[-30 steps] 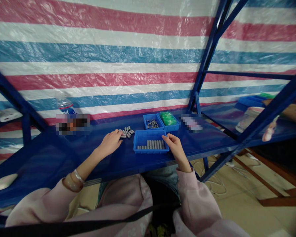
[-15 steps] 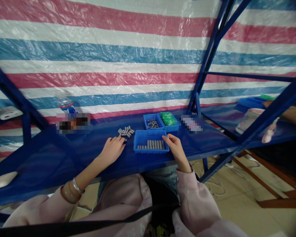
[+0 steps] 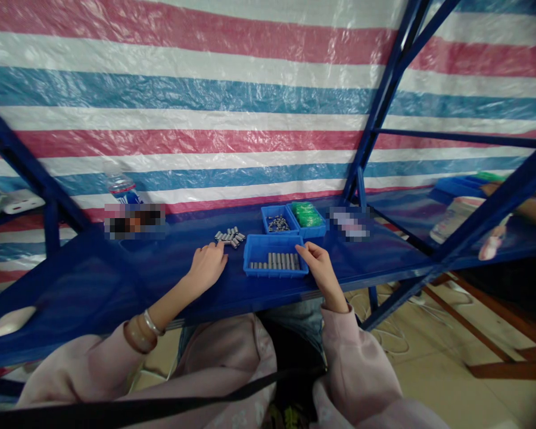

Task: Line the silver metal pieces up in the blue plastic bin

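My left hand (image 3: 209, 263) is at the near edge of a loose pile of small metal cylinders (image 3: 233, 236), its fingers bent down; whatever is under the fingertips is hidden. A blue bin (image 3: 274, 241) stands just right of the pile, with metal cylinders (image 3: 283, 261) lined up in a row inside. On the bin's right wall, my right hand (image 3: 318, 262) pinches the rim between thumb and fingers. Behind it are a smaller blue bin with small metal parts (image 3: 277, 224) and another holding green plastic packets (image 3: 307, 214).
A water bottle (image 3: 124, 192) stands at the back left, near a blurred item. A white object (image 3: 11, 322) lies far left. Blue metal posts (image 3: 375, 119) rise right of the bins. Beyond them are a plastic jar (image 3: 455, 219) and another person's arm (image 3: 531, 208).
My left hand has shifted slightly up and toward the pile of cylinders. My right hand keeps its place on the bin's rim. The view has shifted slightly.
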Motion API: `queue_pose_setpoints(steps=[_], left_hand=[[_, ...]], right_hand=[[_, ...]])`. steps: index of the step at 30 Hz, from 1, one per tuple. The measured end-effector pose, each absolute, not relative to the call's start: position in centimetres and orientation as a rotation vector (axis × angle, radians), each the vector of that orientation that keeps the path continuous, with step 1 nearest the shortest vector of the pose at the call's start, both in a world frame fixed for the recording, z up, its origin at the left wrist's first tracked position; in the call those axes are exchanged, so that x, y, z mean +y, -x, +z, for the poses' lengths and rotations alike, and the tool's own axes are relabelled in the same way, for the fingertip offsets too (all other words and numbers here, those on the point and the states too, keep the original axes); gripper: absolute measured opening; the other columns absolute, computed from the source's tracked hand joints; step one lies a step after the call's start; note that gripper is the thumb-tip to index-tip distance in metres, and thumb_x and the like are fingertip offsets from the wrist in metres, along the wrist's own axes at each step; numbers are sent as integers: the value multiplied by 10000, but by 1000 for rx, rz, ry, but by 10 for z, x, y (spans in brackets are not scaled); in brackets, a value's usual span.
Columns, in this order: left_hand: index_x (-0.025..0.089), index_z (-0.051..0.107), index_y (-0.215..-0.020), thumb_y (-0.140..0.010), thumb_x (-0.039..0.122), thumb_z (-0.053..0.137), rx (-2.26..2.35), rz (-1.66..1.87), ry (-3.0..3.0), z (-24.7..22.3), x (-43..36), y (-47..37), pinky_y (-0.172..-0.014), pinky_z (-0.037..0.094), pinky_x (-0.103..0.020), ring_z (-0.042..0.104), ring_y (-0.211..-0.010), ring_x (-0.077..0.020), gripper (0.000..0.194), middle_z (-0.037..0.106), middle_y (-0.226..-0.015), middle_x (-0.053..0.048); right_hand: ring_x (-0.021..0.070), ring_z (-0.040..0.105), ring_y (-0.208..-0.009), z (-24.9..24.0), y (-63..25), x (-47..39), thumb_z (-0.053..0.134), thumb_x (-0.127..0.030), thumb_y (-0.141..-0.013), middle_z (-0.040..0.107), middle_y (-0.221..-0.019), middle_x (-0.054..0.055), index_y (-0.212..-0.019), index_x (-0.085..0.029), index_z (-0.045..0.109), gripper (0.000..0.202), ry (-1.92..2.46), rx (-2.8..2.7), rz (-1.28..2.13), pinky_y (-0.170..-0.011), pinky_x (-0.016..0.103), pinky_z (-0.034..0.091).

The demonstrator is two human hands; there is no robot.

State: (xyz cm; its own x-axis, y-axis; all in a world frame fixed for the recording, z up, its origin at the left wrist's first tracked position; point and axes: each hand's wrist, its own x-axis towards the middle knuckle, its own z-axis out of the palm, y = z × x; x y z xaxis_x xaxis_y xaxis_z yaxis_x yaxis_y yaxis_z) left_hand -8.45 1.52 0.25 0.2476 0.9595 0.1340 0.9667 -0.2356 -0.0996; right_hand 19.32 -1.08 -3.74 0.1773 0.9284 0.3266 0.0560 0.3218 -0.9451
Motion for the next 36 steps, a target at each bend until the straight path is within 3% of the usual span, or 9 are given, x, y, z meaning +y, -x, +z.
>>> queue_pose_setpoints(steps=[4, 9, 11, 17, 22, 36], left_hand=[[163, 529, -1054, -891, 251, 466, -1843, -259, 2514, 11, 22, 90, -781, 487, -341, 659, -923, -247, 196, 671, -981, -108], [193, 484, -1116, -901, 300, 491, -1570, -1042, 2687, 28, 28, 75, -843, 493, -317, 639, -921, -178, 241, 648, -1015, -62], [192, 466, -1161, -897, 293, 506, -1449, -1194, 2745, 35, 26, 63, -871, 488, -317, 623, -940, -163, 285, 630, -1063, -63], [191, 506, -1148, -911, 261, 518, -1031, -759, 3067, 40, 19, 29, -881, 465, -300, 603, -986, -169, 248, 620, -1074, -60], [184, 534, -1124, -886, 240, 568, -1024, -474, 2969, 27, 30, 19, -856, 431, -315, 625, -967, -190, 247, 651, -1087, -64], [192, 586, -1060, -856, 307, 633, -1115, -342, 2862, 16, 36, 16, -861, 293, -355, 628, -980, -224, 239, 709, -974, -40]], right_hand=[[93, 206, -504, -36, -193, -11, 662, -481, -758, 225, -523, -74, -539, -221, 300, 497, 1058, -1227, 824, -494, 263, 181], [94, 204, -507, -36, -192, -12, 665, -452, -763, 224, -526, -75, -542, -221, 300, 485, 1047, -1220, 841, -503, 266, 174], [94, 204, -507, -36, -192, -12, 666, -445, -765, 225, -527, -76, -545, -222, 302, 481, 1048, -1218, 848, -503, 266, 171], [93, 206, -511, -37, -193, -12, 659, -424, -781, 233, -534, -75, -553, -221, 310, 464, 1045, -1220, 861, -508, 267, 171], [91, 206, -507, -38, -194, -11, 659, -442, -777, 232, -533, -76, -552, -220, 306, 474, 1057, -1217, 856, -504, 266, 168], [89, 208, -505, -39, -196, -9, 663, -431, -777, 244, -532, -78, -559, -220, 316, 461, 1029, -1206, 899, -499, 265, 158]])
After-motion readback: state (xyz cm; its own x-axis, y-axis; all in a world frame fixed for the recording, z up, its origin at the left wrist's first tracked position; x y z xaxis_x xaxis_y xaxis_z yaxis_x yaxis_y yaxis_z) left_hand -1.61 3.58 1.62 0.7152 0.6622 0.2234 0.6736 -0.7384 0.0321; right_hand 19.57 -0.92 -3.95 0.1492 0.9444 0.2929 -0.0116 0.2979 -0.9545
